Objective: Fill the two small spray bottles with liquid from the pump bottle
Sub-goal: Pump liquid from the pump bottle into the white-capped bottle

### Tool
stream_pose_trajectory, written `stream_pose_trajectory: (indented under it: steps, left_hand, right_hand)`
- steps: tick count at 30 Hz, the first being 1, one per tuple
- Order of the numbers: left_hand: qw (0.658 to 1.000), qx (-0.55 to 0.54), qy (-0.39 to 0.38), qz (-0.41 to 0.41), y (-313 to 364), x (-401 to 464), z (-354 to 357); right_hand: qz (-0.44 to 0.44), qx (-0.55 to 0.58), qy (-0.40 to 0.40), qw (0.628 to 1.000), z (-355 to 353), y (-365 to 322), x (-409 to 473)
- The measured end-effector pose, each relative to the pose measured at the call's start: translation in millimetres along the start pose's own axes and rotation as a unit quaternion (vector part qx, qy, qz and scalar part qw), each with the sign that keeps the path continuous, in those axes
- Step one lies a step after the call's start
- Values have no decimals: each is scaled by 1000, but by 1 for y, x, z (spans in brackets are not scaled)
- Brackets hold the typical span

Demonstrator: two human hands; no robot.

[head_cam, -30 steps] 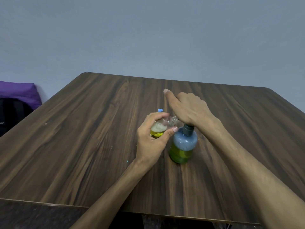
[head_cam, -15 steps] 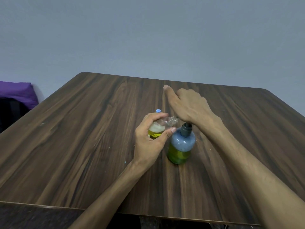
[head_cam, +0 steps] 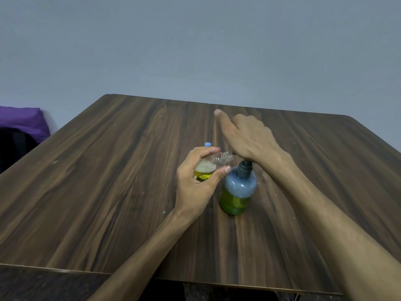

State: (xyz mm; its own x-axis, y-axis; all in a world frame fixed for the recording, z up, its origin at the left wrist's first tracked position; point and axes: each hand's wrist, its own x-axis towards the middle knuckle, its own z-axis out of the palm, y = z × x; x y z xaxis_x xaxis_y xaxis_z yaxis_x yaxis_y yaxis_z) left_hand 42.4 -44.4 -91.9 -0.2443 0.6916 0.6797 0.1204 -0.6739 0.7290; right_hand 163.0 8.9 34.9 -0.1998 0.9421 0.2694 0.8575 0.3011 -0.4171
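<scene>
The pump bottle (head_cam: pixel 237 192) stands upright mid-table, blue-grey above and green liquid below, with a dark collar. My right hand (head_cam: pixel 247 140) lies over its pump head and presses on it, index finger stretched forward; the head itself is hidden under the hand. My left hand (head_cam: pixel 195 183) grips a small clear spray bottle (head_cam: pixel 209 166), tilted with its open threaded neck toward the pump spout. It holds yellow-green liquid with foam on top. A small blue cap (head_cam: pixel 207 144) shows just behind my left hand; what it belongs to is hidden.
The dark wooden table (head_cam: pixel 108 192) runs to a near edge at the bottom of the view. A purple cushion (head_cam: pixel 21 120) and a black object (head_cam: pixel 13 146) sit beyond its left edge. A plain grey wall stands behind.
My right hand has risen slightly above the pump bottle. My left hand keeps the small bottle at the spout in the same tilt.
</scene>
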Motion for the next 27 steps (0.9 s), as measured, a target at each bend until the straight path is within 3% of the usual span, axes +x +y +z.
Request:
stream_pose_trajectory:
  steps: [4,8,12,16,20,25,27]
  left_hand:
    - [1000,-6,-2,-12,0,0,2]
    - [1000,-6,-3,-3,0,0,0]
    - [1000,-2,-5,-7,-1,0,1]
    - [1000,3,-1,0,0,0,0]
    - [1000,-4,-2,-13,-3,0,2]
    - [1000,9,6,-7,0,1,1]
    - [1000,6,1,-16,0,1,2]
  right_hand:
    - [8,-15,-30,999,4,1,0]
    - [-9,-7,6,1000,0,-1,0]
    - [8,-36,-41,998,4,0,0]
    - [-9,-16,-2,1000,-3,-2,1]
    - [1,-38,-32,999,3,-2,-1]
    - [-10,-4,5,1000,-2,-2,1]
    - [5,-6,-17,1000,0,-1,0]
